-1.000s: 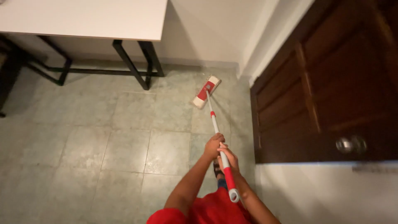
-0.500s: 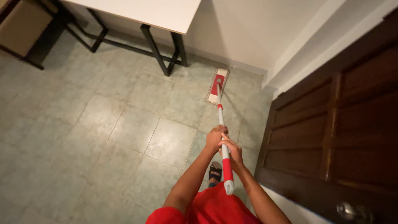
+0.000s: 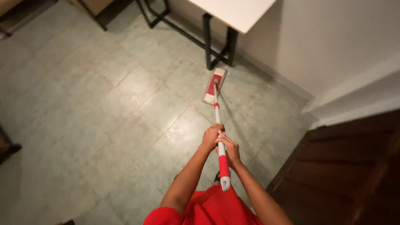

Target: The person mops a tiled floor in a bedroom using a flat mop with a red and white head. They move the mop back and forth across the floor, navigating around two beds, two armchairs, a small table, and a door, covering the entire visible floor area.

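Gripping the mop handle point(image 3: 219, 141) with both fists, left hand point(image 3: 210, 138) nearer the mop head point(image 3: 214, 85), right hand point(image 3: 228, 151) behind; head lay at 12 o'clock, beside the table leg point(image 3: 208, 41).

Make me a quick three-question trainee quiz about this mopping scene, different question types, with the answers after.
1. True or false: both hands grip the mop handle.
2. Which hand sits farther down the handle toward the mop head: A left hand, B right hand?
3. Fill in: the mop head lies on the tiled floor near a leg of the ____.

Key: 1 true; 2 A; 3 table.
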